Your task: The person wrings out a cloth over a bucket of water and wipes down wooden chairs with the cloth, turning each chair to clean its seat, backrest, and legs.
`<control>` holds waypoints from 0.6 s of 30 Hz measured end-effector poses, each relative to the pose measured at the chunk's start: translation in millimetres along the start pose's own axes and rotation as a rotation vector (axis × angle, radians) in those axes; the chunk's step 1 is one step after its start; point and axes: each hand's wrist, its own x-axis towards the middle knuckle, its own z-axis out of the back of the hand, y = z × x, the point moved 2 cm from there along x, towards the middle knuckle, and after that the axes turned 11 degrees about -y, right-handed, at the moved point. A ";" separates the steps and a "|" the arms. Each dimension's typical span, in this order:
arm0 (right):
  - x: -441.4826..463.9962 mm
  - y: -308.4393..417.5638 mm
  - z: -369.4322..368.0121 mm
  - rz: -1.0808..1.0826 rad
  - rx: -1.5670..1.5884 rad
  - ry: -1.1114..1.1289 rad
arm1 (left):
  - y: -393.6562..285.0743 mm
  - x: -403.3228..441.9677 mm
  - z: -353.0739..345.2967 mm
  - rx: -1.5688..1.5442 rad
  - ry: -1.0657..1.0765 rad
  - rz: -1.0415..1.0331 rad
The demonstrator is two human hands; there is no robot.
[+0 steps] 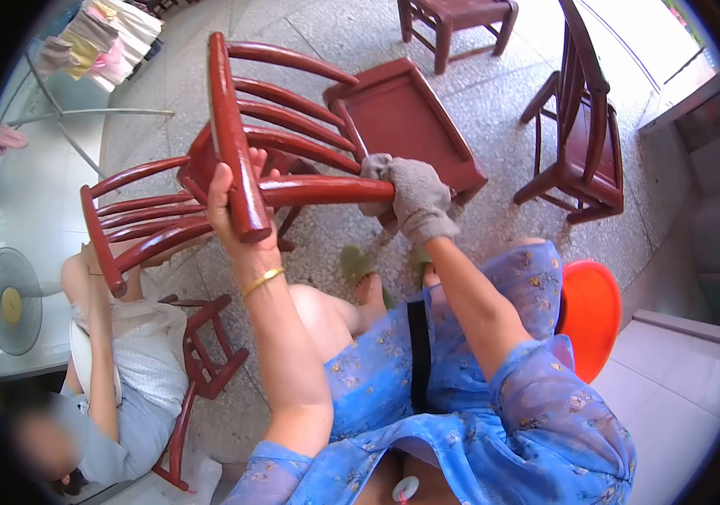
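Note:
A glossy dark-red wooden chair [415, 126] is tilted in front of me, its slatted back towards me. My left hand [223, 220], bare with a gold bracelet at the wrist, is wrapped round the thick top rail [225, 109] of its back. My right hand [417, 195] wears a grey glove. Its fingers are closed round the nearest back slat [326, 190], close to the seat. Part of the chair's underside and legs is hidden.
A seated person [137, 362] at left is by another red chair [95, 236]. More red chairs [587, 151] and a stool-like seat [461, 17] stand on the speckled floor. An orange-red round plastic object [591, 320] is beside me. A fan [11, 301] and a cloth rack [61, 114] are left.

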 end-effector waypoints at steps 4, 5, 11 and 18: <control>3.8 36.6 -6.6 -0.038 0.024 0.017 | 3.2 0.5 0.4 -0.059 -0.002 -0.008; 6.3 54.2 -14.6 0.158 -0.318 -0.103 | 4.0 2.5 2.8 -0.010 -0.020 -0.031; -1.9 195.1 59.3 0.467 -0.392 -0.352 | 1.0 -1.1 -1.1 -0.102 0.067 0.075; -7.3 87.5 14.7 0.170 0.114 -0.256 | 2.3 3.3 2.9 -0.018 0.007 0.012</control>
